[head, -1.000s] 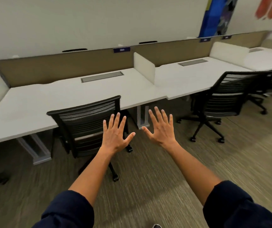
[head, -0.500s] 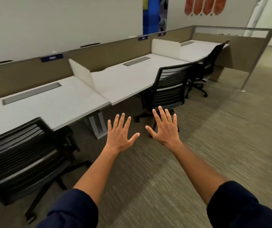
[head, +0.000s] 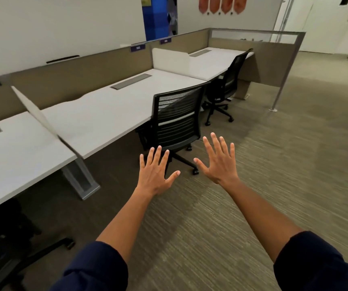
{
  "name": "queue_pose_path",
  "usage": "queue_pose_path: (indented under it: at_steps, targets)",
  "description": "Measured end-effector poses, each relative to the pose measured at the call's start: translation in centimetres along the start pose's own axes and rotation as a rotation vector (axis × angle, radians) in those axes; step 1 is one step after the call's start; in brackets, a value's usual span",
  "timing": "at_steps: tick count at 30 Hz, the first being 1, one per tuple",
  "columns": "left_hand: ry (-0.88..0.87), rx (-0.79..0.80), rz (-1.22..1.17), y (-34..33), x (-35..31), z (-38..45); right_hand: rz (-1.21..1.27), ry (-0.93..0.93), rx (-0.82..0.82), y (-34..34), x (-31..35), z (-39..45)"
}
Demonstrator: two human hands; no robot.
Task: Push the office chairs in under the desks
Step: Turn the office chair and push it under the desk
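Both hands, left [head: 155,174] and right [head: 218,162], spread wide, holding nothing, mid-frame. Nearest chair [head: 177,118] sits half out from the surface [head: 97,114] edge; second chair [head: 229,80] upper right. Open carpet [head: 274,164] right.

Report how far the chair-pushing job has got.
Done: the far chair looks tucked against its desk, and the dark chair at lower left seems to sit under its desktop. In hand: left hand and right hand reach, fingers spread, toward the middle chair, touching nothing. Left: that chair stands angled out from the middle desk.
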State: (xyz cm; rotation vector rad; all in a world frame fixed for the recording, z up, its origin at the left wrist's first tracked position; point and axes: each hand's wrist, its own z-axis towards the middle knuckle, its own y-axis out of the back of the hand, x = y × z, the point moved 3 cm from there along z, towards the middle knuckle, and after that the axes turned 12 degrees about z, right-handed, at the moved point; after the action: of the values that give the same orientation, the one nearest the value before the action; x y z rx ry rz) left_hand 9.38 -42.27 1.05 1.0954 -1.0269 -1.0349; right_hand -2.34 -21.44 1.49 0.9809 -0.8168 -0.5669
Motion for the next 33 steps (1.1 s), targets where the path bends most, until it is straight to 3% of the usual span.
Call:
queue_pose_path:
  at_steps: [6,18,26,33]
  targets:
    - [-0.028,0.005,0.014,-2.8,-0.9,10.7,0.004,-0.048,0.012,-2.7,-5.5,7.5]
    - [-0.023,-0.035,-0.01,-4.8,2.5,36.9,-0.035,-0.049,-0.017,-4.9,-12.4,31.1]
    - [-0.01,-0.042,0.017,-6.1,4.2,47.2,-0.027,-0.03,0.008,-7.5,-16.2,42.1]
    - [0.11,-0.046,0.046,-7.8,5.5,54.4,0.018,0.064,0.089,-10.4,-19.4,52.1]
